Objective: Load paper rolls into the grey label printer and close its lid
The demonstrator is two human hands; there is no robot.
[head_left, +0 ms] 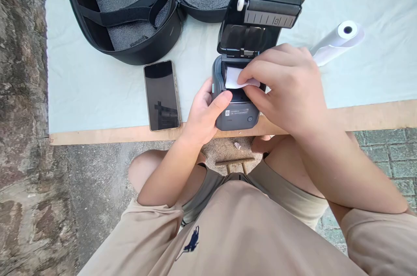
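A dark grey portable receipt printer (pixel 237 117) is held at the table's near edge, its black lid (pixel 250 35) swung up and back. My left hand (pixel 208 111) is closed around the printer's left side, thumb on the front rim. Over the open compartment, my right hand (pixel 283 85) pinches a piece of white paper (pixel 233 77) between thumb and fingers. The paper lies partly inside the compartment; its right part is hidden by my fingers. Behind my right hand lies a white paper roll (pixel 339 41) with a loose end.
An open black zip case (pixel 146 52) with grey foam and straps lies at the back left. A smartphone (pixel 163 96) with a dark screen lies left of my left hand. Pale cloth covers the table (pixel 97 93), with a bare wooden front edge (pixel 107 138). A stone wall (pixel 22 93) stands left.
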